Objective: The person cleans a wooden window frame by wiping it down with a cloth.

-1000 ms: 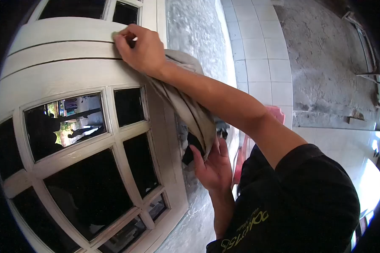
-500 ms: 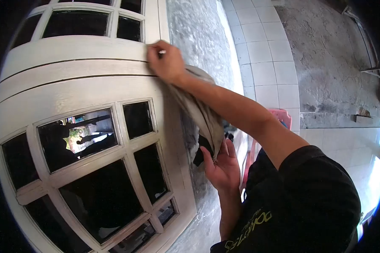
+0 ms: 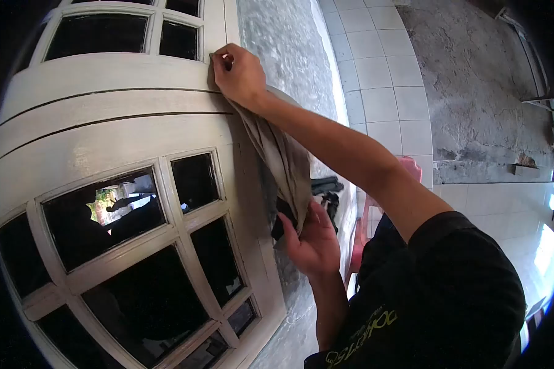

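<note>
A long grey-beige cloth (image 3: 292, 163) hangs in folds beside the edge of a white-painted door (image 3: 120, 138). My right hand (image 3: 239, 75) is closed in a pinch at the door's edge, with the top of the cloth coming out beneath it. Lower down, my left hand (image 3: 314, 243) has its thumb and fingers around the narrow, bunched end of the same cloth. A dark piece of fabric (image 3: 282, 212) shows by the left thumb. My right forearm crosses in front of part of the cloth.
The door has several dark glass panes (image 3: 144, 295), one with a bright reflection. A rough grey wall (image 3: 283, 37) adjoins it. Dark items (image 3: 326, 186) lie beyond the cloth, near a pink plastic chair (image 3: 410, 167). White tiles (image 3: 385, 92) border rough concrete (image 3: 474, 86).
The view has shifted slightly. Both hands sit a little further left with the cloth, and more of the dark items behind it shows. The hold on the cloth looks the same.
</note>
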`<state>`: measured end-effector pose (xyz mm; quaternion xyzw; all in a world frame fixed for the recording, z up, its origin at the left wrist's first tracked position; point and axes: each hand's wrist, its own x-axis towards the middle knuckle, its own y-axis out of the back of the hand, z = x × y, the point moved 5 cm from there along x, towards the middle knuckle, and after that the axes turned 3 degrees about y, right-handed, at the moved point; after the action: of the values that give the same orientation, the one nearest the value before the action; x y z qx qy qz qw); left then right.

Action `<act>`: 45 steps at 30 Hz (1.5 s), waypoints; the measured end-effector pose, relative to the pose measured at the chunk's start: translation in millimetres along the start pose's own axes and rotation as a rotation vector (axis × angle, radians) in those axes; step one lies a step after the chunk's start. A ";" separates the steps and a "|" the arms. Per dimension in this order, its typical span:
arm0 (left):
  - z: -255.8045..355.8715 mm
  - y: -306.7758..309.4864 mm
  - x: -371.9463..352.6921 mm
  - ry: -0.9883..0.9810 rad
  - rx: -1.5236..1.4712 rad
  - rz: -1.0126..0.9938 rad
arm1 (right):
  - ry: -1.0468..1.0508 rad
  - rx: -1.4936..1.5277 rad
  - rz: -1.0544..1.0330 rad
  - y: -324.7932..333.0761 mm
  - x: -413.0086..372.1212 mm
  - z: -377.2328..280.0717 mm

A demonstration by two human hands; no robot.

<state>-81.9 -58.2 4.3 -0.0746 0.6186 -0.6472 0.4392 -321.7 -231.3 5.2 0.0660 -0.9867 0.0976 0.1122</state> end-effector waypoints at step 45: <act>-12.0 43.4 -25.9 0.020 0.080 0.269 | 0.035 -0.084 -0.165 37.5 -73.1 30.3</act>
<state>-53.3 -25.8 -24.4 0.0331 0.6011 -0.6074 0.5183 -263.1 -193.2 -47.5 0.1407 -0.9790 0.0474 0.1398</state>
